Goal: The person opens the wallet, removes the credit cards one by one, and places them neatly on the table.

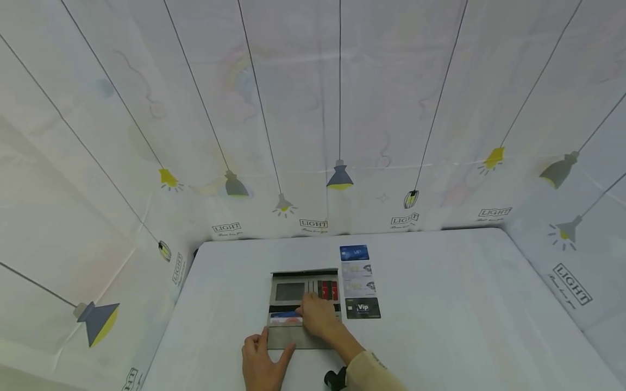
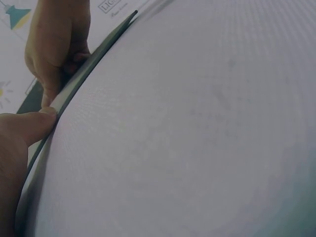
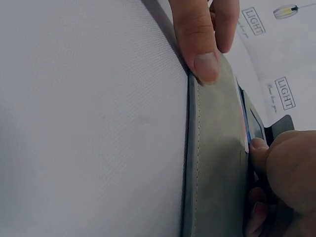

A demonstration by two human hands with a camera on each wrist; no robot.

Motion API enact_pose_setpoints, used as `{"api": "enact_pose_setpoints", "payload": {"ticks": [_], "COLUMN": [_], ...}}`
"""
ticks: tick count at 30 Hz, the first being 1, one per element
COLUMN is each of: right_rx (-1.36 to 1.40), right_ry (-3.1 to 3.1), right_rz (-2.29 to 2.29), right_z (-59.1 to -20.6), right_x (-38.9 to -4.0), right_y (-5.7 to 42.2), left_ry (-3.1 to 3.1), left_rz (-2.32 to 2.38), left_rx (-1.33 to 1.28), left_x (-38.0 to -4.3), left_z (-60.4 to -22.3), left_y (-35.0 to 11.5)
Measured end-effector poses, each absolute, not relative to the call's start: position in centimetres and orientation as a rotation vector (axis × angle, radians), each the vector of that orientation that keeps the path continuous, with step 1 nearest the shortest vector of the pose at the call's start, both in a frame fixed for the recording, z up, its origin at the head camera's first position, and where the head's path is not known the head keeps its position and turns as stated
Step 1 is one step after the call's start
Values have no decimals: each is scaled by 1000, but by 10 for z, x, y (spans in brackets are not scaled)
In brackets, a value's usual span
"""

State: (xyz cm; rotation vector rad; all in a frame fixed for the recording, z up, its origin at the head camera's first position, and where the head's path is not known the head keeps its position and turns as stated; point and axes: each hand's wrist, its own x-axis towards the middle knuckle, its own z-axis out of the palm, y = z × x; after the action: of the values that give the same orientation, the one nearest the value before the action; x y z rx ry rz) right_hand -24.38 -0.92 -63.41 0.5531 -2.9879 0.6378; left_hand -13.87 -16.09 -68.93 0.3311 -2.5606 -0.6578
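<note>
A grey wallet lies unfolded on the white table, with its stitched pocket edge toward me. A blue and white card sticks partly out of its long pocket. My left hand rests at the near left corner; its thumb presses the near edge, also seen in the right wrist view, where the wallet is close up. Over the pocket, my right hand has curled fingers and its thumb at the card's upper edge. The right hand covers the card's right part, and its fingertips are partly hidden.
A column of cards lies right of the wallet: a blue VIP card, two pale cards, and a black Vip card. Red cards fill small slots in the wallet's far half. A lamp-print backdrop surrounds the table.
</note>
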Motion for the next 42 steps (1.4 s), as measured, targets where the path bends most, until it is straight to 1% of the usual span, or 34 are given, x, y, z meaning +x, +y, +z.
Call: {"api": "enact_pose_setpoints", "payload": {"ticks": [17, 21, 23, 26, 30, 34, 42], "right_rx": [489, 464, 484, 588, 728, 756, 730], "right_ry": [-2927, -2938, -2956, -2948, -2929, -2978, -3015], "right_rz": [565, 628, 707, 820, 759, 691, 745], "right_z": [-634, -635, -635, -632, -626, -623, -622], "right_x": [-242, -243, -244, -244, -244, -246, -248], "right_y": [-6, -5, -3, -1, -3, -7, -8], "left_ry": [-2585, -2579, -2573, -2552, -2549, -2567, -2587], "left_rz": [-701, -693, -689, -677, -691, -702, -693], "left_rx": [344, 344, 341, 328, 338, 358, 376], "left_x": [-142, -142, -142, -140, -140, -139, -139], "left_z": [-686, -688, -687, -688, -687, -685, -685], "left_y": [-155, -155, -156, -158, -160, -160, -160]}}
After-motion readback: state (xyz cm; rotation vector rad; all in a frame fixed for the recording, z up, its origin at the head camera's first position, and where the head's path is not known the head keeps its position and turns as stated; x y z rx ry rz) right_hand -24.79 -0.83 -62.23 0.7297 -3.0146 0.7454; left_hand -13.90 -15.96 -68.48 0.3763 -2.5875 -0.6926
